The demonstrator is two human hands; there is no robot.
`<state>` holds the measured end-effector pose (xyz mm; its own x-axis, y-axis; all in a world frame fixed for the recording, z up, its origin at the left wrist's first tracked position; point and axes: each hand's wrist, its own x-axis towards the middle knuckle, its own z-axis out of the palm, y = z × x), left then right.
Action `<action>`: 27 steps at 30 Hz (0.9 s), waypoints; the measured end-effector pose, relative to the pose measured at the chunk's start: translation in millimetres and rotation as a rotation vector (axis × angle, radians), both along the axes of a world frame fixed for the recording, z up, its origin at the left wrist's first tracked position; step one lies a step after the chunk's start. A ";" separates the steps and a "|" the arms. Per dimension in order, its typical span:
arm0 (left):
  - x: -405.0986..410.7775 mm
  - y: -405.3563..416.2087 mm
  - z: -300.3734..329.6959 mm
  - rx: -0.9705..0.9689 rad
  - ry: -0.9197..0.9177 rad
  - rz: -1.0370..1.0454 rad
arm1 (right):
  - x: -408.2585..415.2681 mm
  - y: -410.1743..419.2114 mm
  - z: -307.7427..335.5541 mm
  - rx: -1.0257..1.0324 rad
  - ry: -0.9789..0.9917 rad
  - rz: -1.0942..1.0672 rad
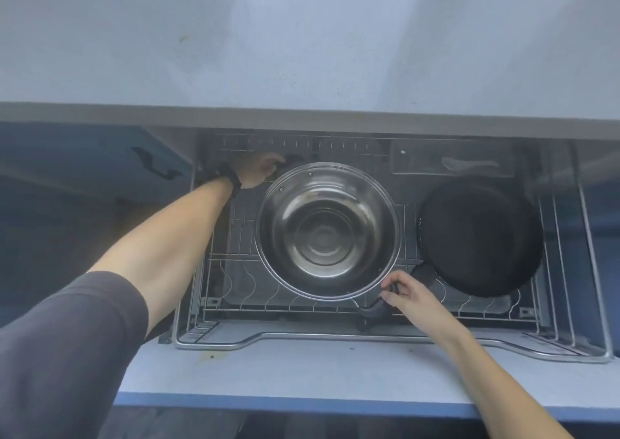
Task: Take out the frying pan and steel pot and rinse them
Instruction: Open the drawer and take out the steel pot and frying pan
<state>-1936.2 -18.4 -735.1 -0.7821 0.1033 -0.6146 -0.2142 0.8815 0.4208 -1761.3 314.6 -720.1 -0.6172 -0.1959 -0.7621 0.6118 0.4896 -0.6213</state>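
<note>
One steel pot (pixel 328 230) and one black frying pan (pixel 480 237) are being carried side by side in a pulled-out wire drawer basket (pixel 567 351), the pot near the middle and the pan toward the basket's right edge, their rims just beside each other. Two black pot handles are being gripped. The far one, at the basket's back left, is being closed over by the left hand (pixel 258 171); its fingers are curled around the handle, though their tips are hidden. The near one, by the basket's front edge, is being pinched by the right hand (pixel 407 292), whose fingers (pixel 389 286) are bent tightly on it. One dark band is being worn on the left wrist. One pale spoon (pixel 469 164) is lying in a clear tray (pixel 419 150) at the basket's back right corner. A pale blue-grey worktop (pixel 302 52) is being seen above the drawer, bare and faintly speckled. Blue cabinet fronts are flanking the opening.
</note>
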 end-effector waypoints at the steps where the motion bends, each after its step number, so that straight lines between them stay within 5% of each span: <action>1: 0.8 1.0 -1.5 0.027 -0.019 0.005 | 0.2 5.5 1.0 0.006 -0.012 0.021; 8: 5.3 13.0 -3.9 0.065 -0.057 -0.070 | 3.4 20.4 3.9 -0.021 -0.063 0.105; 12: 12.5 15.8 9.7 0.183 0.015 0.059 | 2.7 30.2 16.6 -0.036 -0.036 0.049; 27: 175.2 -39.0 205.3 0.457 0.044 0.335 | 17.8 65.3 194.3 -0.201 0.187 -0.055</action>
<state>-1761.0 -57.4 -529.8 -0.8420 0.0931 -0.5313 -0.4241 0.4945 0.7587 -1743.6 379.9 -525.9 -0.7571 -0.2941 -0.5834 0.5000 0.3138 -0.8071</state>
